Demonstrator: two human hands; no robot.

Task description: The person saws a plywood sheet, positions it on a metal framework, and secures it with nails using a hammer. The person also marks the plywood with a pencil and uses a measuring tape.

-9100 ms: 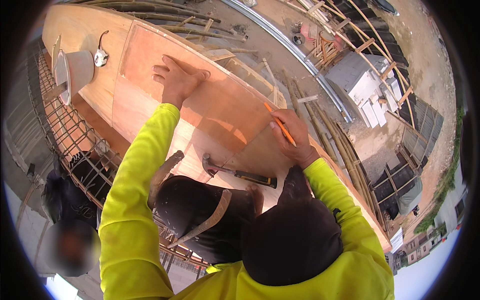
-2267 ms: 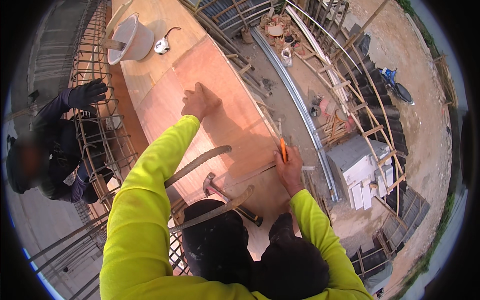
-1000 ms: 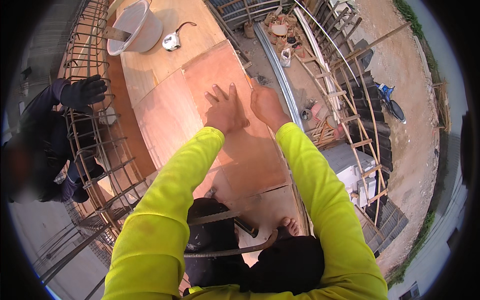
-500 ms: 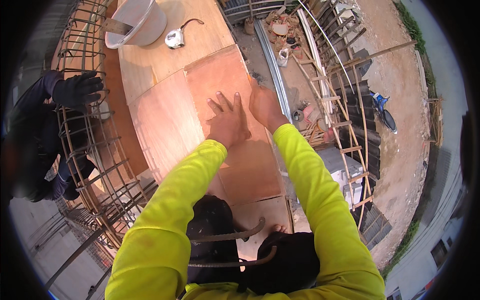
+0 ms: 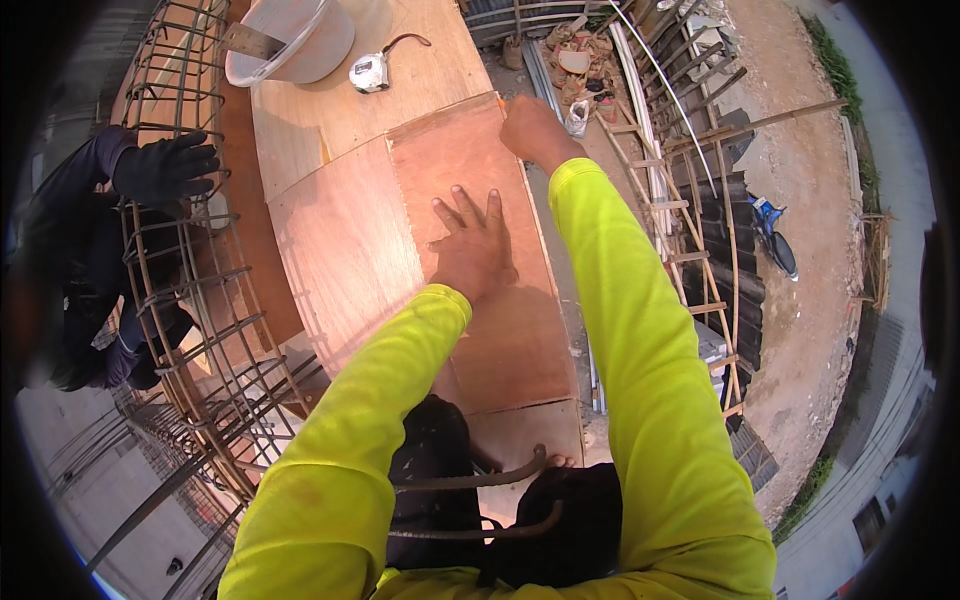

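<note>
A reddish plywood piece (image 5: 445,155) lies over paler plywood sheets (image 5: 345,240) in front of me. My left hand (image 5: 472,248) rests flat on the reddish piece, fingers spread. At its far right corner, my right hand (image 5: 540,132) is closed against the edge. A bit of orange shows at its fingers, but most of what it grips is hidden. Beyond the piece, a white tape measure (image 5: 370,72) with a dark wrist strap lies on the plywood. Beside it stands a whitish bucket (image 5: 325,50) with a flat-bladed tool (image 5: 250,42) across its rim.
Tied rebar cages (image 5: 165,285) run along the left. Behind them is another person's dark-gloved hand (image 5: 165,165). Two bent steel bars (image 5: 480,482) stick up near my legs. Right of the plywood edge, the ground lies lower, with a bamboo ladder (image 5: 705,280) and several sacks (image 5: 585,60).
My right hand has slid away from me along the right edge to the far corner, still closed. My left hand stays flat on the plywood. The view has shifted slightly.
</note>
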